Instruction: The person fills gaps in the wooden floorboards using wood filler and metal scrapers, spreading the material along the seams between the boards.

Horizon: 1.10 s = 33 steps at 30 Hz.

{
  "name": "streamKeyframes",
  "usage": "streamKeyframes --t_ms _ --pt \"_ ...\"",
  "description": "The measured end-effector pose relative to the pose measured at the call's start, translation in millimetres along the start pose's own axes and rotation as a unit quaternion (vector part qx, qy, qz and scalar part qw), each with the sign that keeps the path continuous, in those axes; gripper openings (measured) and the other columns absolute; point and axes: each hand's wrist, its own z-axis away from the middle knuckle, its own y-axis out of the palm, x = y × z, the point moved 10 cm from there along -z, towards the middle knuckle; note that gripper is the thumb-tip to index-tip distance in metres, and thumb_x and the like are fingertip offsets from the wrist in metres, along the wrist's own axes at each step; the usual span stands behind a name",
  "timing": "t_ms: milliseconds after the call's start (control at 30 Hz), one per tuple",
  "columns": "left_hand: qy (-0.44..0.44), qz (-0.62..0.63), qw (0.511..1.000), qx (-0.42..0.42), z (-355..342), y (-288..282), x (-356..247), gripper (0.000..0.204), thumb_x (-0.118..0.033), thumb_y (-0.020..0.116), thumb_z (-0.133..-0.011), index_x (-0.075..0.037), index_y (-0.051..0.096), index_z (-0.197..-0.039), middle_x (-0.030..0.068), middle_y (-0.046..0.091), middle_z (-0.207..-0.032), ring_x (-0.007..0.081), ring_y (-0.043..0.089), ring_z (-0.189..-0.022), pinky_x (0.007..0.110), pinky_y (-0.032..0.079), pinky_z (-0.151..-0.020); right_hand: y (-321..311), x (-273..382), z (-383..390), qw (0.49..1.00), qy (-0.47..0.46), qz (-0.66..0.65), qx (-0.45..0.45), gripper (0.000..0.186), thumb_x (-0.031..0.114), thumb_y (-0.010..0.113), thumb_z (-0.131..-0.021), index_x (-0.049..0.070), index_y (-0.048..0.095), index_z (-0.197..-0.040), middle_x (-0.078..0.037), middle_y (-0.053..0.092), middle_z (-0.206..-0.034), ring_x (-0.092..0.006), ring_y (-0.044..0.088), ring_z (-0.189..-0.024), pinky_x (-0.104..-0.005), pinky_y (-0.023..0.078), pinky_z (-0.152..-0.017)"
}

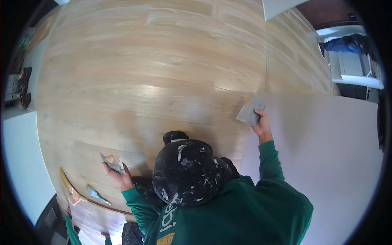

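White lettering [168, 217] on your green sweatshirt [245, 208], left hand [119, 179] half-curled around a flat grey piece [117, 165], long axis slanting down rightward, right hand [262, 124] pinching a squarish grey piece [246, 114], pointing leftward.

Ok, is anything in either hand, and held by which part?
The right hand holds a flat grey slab by its right edge, thumb on top. The left hand holds a grey-and-tan piece by its near side.

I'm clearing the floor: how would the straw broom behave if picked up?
The straw broom is probably light, given its slim stick. Its bristles look fine and should bend. Lifted by the stick, it may tip toward the bushier end.
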Motion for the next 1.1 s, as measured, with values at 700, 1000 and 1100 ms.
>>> streamKeyframes --t_ms 700,1000,1100 --pt "-0.024 -0.048 0.999 0.008 -10.4 10.3 -5.4 0.036 -0.040 0.053 -0.097 -0.013 0.058 -0.121 0.0022 0.067 -0.105 0.0141 0.067 -0.077 0.028 0.059 -0.062 59.4 -8.5 -43.6 0.803 -0.261 0.536 0.019 0.030 0.003 0.053 -0.086 0.002 0.063 -0.114 -0.010 0.064 -0.100 -0.0285 0.060 -0.093 -0.0360 0.047 -0.082" --pt "-0.005 -0.033 0.999 0.007 0.9 12.6 -12.3 0.033 -0.036 0.050 -0.099 -0.008 0.060 -0.115 0.0036 0.069 -0.100 0.0146 0.068 -0.076 0.027 0.058 -0.067 147.4 -62.5 -52.3 0.466 -0.457 0.757 0.038 0.050 0.000 0.058 -0.071 0.010 0.062 -0.121 -0.008 0.058 -0.112 -0.0269 0.051 -0.109 -0.0408 0.040 -0.086" --pt "-0.009 -0.038 0.999 -0.010 4.4 11.4 -8.6 0.035 -0.038 0.051 -0.098 -0.010 0.060 -0.116 0.0029 0.069 -0.102 0.0141 0.067 -0.077 0.027 0.058 -0.065 135.3 -75.3 -67.7 0.425 -0.433 0.793 0.050 0.051 0.002 0.058 -0.072 0.010 0.061 -0.122 -0.006 0.058 -0.113 -0.0258 0.051 -0.109 -0.0413 0.039 -0.086"
